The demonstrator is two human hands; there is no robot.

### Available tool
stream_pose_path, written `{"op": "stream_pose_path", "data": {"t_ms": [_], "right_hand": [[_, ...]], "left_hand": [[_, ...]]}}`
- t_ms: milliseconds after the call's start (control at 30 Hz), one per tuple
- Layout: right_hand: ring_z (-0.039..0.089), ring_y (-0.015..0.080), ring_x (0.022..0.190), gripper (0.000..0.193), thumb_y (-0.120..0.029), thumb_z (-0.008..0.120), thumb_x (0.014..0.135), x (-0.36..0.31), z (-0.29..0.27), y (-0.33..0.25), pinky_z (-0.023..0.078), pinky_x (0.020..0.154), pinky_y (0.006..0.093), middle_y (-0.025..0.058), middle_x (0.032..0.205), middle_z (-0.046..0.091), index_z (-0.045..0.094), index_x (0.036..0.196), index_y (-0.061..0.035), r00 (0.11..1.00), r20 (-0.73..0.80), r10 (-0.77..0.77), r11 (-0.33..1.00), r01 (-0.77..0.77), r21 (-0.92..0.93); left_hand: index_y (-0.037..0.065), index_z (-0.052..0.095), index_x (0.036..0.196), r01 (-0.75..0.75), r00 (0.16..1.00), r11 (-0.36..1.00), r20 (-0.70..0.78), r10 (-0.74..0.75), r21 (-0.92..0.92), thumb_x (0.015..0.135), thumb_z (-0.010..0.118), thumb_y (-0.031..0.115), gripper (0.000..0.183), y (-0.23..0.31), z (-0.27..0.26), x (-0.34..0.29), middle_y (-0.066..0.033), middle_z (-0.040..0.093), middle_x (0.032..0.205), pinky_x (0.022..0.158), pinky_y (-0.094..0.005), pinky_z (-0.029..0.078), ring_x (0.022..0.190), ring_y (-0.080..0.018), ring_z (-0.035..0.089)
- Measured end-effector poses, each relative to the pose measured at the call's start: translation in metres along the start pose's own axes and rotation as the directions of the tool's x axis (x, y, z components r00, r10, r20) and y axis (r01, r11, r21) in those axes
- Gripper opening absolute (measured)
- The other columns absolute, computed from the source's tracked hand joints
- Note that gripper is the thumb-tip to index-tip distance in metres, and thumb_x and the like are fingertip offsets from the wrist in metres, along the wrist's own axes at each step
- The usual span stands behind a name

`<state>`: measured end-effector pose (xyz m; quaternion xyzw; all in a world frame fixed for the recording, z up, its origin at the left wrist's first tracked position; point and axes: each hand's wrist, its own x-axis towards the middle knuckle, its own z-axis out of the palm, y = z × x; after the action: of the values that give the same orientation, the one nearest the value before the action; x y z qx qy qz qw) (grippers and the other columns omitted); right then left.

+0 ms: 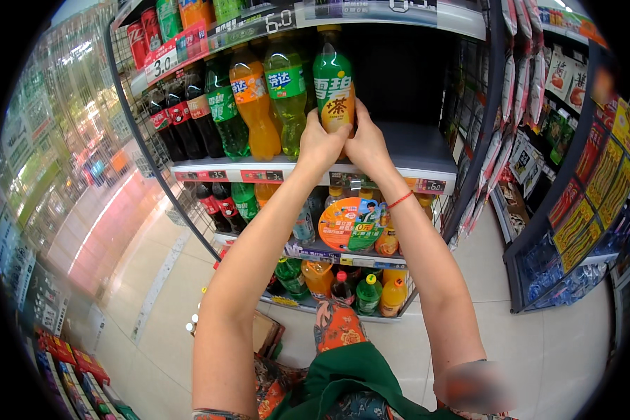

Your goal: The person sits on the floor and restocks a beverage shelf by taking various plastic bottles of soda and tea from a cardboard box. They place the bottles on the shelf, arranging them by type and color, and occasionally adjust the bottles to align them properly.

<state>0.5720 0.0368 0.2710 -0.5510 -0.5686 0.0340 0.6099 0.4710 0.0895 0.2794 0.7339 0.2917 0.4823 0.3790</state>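
Observation:
Both of my arms reach forward to a shelf (pixel 402 148) in a drinks rack. A large soda bottle (pixel 334 87) with a green and yellow-orange label and a yellow cap stands upright between my hands. My left hand (pixel 322 145) wraps the bottle's lower left side, and my right hand (pixel 365 143) grips its lower right side. The thumbs meet in front; the fingers behind are hidden. Just left of it are a yellow-green soda bottle (pixel 285 91) and an orange soda bottle (pixel 253 105). Whether the held bottle's base touches the shelf is hidden by my hands.
Dark cola bottles (pixel 178 115) fill the shelf's left end. A round orange sign (pixel 350 222) hangs below the shelf front, before lower bottles. Hanging pink-and-white packets (pixel 514 77) line the rack's right side. Behind my left arm, a cardboard box (pixel 264 334) sits on the tiled floor (pixel 157 280).

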Motion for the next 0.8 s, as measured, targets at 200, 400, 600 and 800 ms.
{"op": "stream_pose_path", "data": {"t_ms": [200,400,600,800], "right_hand": [[0.06,0.0436,0.107,0.078,-0.004,0.056,0.081,0.001,0.002,0.004,0.049,0.09,0.0422,0.0311,0.112,0.061,0.018,0.149,-0.0026,0.999,0.033,-0.021,0.998,0.023,-0.06],[0.061,0.0436,0.105,0.079,-0.006,0.055,0.083,0.004,0.003,0.01,0.049,0.089,0.0426,0.0326,0.109,0.061,0.012,0.149,0.0043,0.997,0.079,0.004,0.988,0.008,-0.152],[0.063,0.0427,0.1,0.078,-0.009,0.056,0.084,0.004,0.005,0.013,0.05,0.085,0.0432,0.0318,0.103,0.063,0.013,0.146,0.0106,0.996,0.081,0.032,0.972,-0.012,-0.234],[0.064,0.0429,0.095,0.077,-0.011,0.057,0.084,0.003,0.005,0.011,0.051,0.082,0.0441,0.0318,0.098,0.064,0.015,0.143,0.0154,0.996,0.083,0.011,0.962,0.012,-0.271]], "left_hand": [[-0.006,0.047,0.126,0.003,0.998,0.99,-0.055,0.005,0.141,0.081,0.072,0.023,0.059,-0.002,-0.001,0.0,-0.0169,0.063,0.113,0.084,-0.03,0.05,0.1,-0.0213,0.064],[-0.005,0.055,0.117,-0.022,0.991,0.972,-0.121,0.052,0.235,0.079,0.073,0.026,0.053,0.001,0.0,-0.001,-0.0172,0.067,0.107,0.084,-0.0321,0.05,0.097,-0.0235,0.066],[-0.005,0.057,0.115,-0.036,0.984,0.964,-0.159,0.08,0.262,0.078,0.072,0.028,0.051,0.007,0.004,-0.01,-0.0209,0.068,0.106,0.084,-0.0364,0.051,0.099,-0.0305,0.066],[-0.005,0.057,0.115,-0.008,0.979,0.949,-0.19,0.072,0.316,0.078,0.071,0.029,0.051,0.01,0.005,-0.013,-0.0226,0.068,0.103,0.084,-0.0391,0.051,0.098,-0.0351,0.066]]}}
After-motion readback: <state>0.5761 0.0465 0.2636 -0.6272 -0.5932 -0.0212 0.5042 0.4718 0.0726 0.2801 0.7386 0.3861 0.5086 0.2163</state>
